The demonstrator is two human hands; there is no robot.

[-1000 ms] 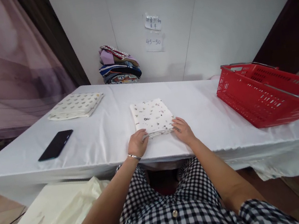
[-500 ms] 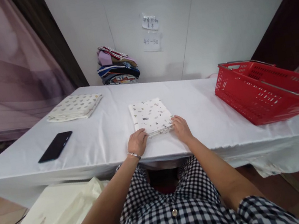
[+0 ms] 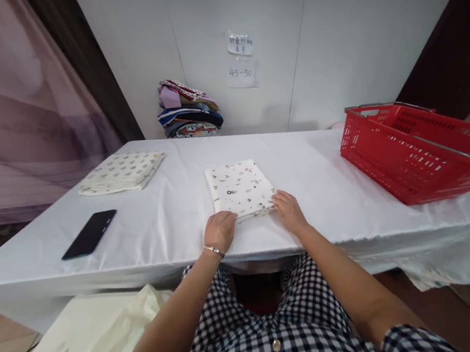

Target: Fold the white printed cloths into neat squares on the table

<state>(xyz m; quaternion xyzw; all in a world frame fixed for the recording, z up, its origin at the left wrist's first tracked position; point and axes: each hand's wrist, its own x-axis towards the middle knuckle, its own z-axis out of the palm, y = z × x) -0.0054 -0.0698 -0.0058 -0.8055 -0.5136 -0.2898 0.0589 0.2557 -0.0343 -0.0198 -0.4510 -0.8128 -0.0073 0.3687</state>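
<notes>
Both hands, left hand and right hand, fingers curled, gripping folded cloth's near corners

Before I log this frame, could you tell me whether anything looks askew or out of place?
Only the red basket: it sits tilted at the table's right end. The folded printed cloth lies neat.

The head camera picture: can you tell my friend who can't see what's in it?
A person's left hand and right hand rest on the near corners of a folded patterned cloth on a white-covered table. A black phone and another folded cloth lie to the left, a red basket to the right.
</notes>
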